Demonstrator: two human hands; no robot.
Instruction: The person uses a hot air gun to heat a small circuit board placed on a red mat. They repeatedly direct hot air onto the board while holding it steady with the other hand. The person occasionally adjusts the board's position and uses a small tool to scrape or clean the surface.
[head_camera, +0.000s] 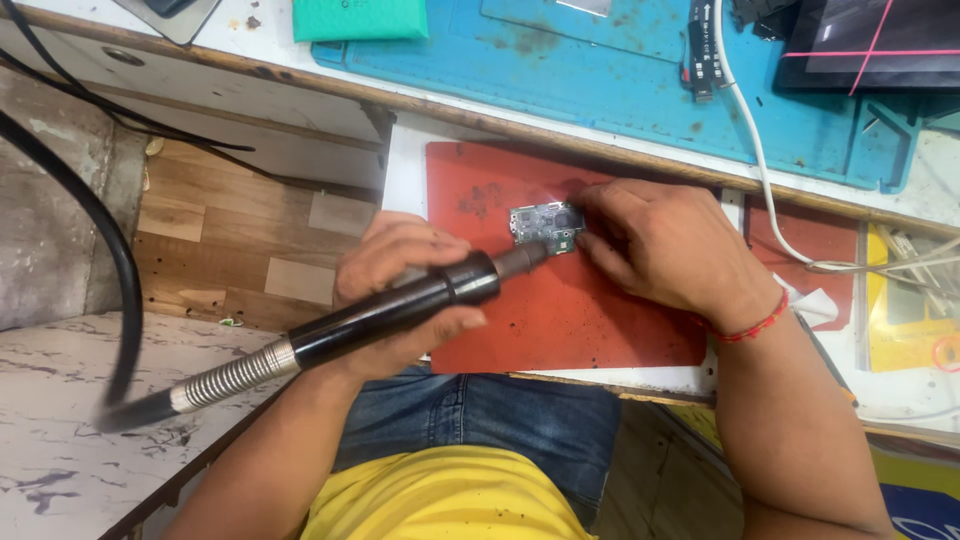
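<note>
Red mat (560, 320) on bench: left hand (400, 290) grips hot-air wand (400, 305); right hand (665, 245) pinches circuit board (545, 225).

floor: wood-look planks (200, 215) seen at left | bench: white top (300, 55), wooden edge | slab: marbled white (60, 420), lower left

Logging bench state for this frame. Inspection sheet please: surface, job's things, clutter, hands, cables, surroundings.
Surface: red mat, dark specks, on a white bench.
Job's things: small circuit board on the mat; black hot-air handpiece, nozzle at the board.
Clutter: blue mat, green pad, dark tablet behind.
Hands: left hand grips the handpiece; right hand, fingers on the board's edge.
Cables: black hose at left; white cable at right.
Surroundings: wooden drawer front, marble-patterned floor.
</note>
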